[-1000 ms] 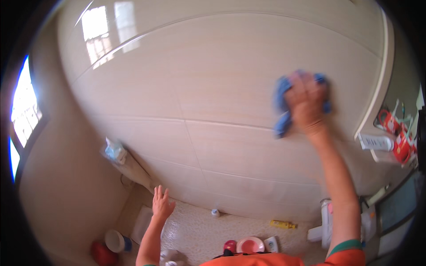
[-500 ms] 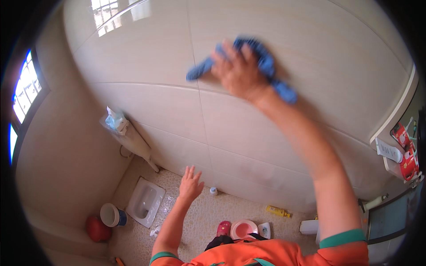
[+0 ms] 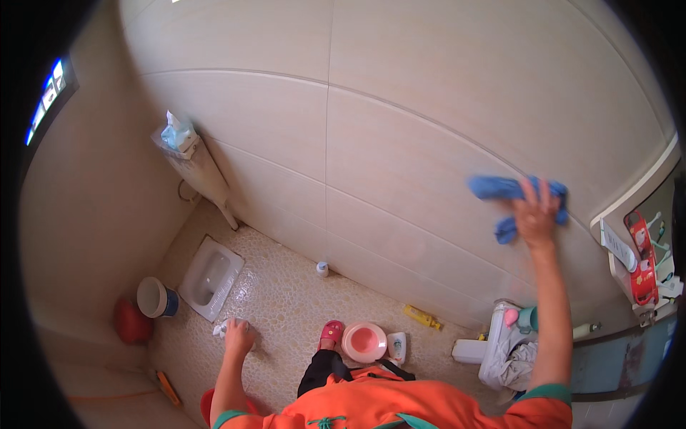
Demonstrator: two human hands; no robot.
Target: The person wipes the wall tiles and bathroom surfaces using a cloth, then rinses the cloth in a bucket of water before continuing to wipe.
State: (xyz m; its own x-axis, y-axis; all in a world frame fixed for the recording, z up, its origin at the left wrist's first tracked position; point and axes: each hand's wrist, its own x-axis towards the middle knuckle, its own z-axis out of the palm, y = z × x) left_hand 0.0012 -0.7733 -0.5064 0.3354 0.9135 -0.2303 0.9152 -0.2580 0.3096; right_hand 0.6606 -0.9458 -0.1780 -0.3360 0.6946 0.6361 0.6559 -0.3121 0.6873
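Note:
My right hand [image 3: 536,214] presses a blue cloth [image 3: 499,188] flat against the light tiled wall [image 3: 414,129], on its right side near the shelf. Folds of the cloth stick out on both sides of the fingers, and one end hangs below. Lower left, my left hand [image 3: 239,336] hangs over the pebble-patterned floor [image 3: 279,300], its fingers loosely bent and partly hidden, with nothing visible in them. Beside it in the picture is a small crumpled white thing [image 3: 220,329], which appears to lie on the floor.
A squat toilet [image 3: 212,279], a bucket [image 3: 157,298] and a red round object [image 3: 133,320] are at left. Near my feet are a pink basin [image 3: 364,342] and a yellow bottle [image 3: 421,317]. A shelf [image 3: 622,264] with toiletries juts out at right, above a laundry-filled container [image 3: 511,350].
My right hand and the cloth have moved right and down across the wall. My left hand has dropped lower and leftward. The view has tilted down, showing more floor.

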